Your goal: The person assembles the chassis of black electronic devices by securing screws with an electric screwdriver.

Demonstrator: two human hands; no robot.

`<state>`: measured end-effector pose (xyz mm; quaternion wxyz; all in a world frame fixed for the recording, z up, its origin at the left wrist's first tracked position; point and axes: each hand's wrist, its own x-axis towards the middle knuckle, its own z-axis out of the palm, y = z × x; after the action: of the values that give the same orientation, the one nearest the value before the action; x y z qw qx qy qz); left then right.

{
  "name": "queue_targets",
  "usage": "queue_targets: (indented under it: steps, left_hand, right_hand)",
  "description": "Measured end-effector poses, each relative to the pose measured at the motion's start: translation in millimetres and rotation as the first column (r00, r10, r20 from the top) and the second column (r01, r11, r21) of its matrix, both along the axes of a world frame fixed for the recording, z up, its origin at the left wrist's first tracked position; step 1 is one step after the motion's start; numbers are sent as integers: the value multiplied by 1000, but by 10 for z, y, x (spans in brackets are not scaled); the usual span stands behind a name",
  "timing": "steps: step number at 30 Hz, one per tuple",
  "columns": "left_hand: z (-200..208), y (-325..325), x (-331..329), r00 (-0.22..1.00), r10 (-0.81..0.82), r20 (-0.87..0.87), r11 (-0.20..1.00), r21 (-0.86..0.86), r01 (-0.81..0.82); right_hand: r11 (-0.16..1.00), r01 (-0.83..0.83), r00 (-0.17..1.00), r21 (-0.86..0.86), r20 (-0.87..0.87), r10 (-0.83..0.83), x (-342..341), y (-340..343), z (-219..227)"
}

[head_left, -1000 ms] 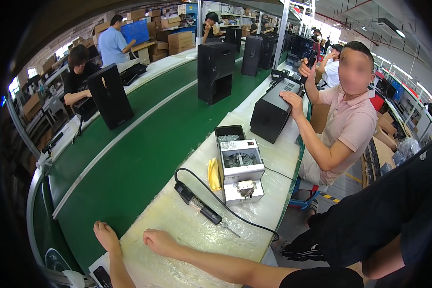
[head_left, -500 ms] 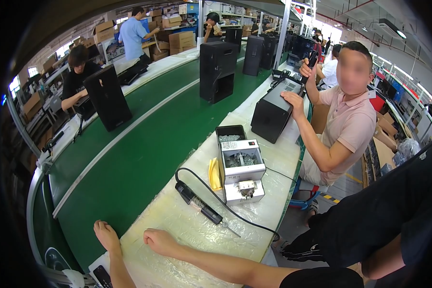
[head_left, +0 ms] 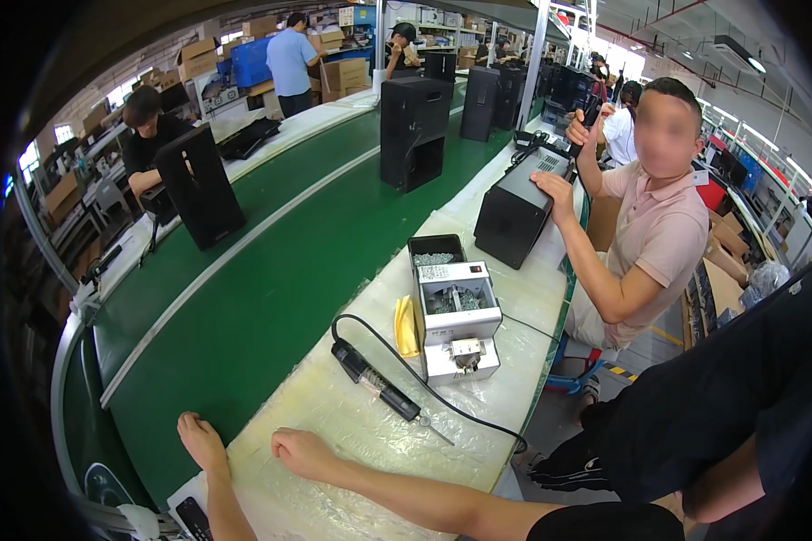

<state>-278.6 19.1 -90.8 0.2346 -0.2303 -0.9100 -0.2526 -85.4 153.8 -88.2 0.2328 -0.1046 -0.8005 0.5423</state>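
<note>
My left hand [head_left: 202,442] rests at the near edge of the green conveyor belt [head_left: 244,334], its fingers curled in and nothing seen in them. Loosely fisted, my right hand [head_left: 305,453] lies on the plastic-covered bench [head_left: 352,433], with no object showing in it. Beyond that hand lies a black electric screwdriver [head_left: 374,381] with a cable, its bit pointing toward the near right. Behind the screwdriver stands a white screw feeder [head_left: 461,320] holding loose screws. A yellow cloth or glove [head_left: 405,326] is beside the feeder, and a black bin of screws [head_left: 435,252] sits behind it.
Across the bench, a co-worker in pink [head_left: 651,216] holds a dark tool [head_left: 591,111] over a black speaker box [head_left: 514,212]. Tall black cabinets [head_left: 415,131] stand on the belt. Another person [head_left: 144,135] works behind a black panel [head_left: 200,185]. A dark-clothed person [head_left: 695,397] is close on my right.
In the background, the person in light blue has turned and shifted right, and a blue crate now shows there. The view has moved slightly. My hands stay where they were.
</note>
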Motion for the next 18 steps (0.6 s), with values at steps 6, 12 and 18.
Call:
queue_targets:
  steps: [6,12,18]
  left_hand:
    - [0,-1,2,1000,-10,8,1000,-28,10]
    - [-34,-34,-17,999,-28,-29,999,-44,26]
    - [-22,-7,-11,1000,-4,-10,1000,-25,4]
  right_hand:
    - [1000,0,1000,-5,3,0,4,10,-8]
    - [1000,-5,1000,2,8,5,8,9,5]
    - [1000,-4,1000,5,4,4,-3,9,-22]
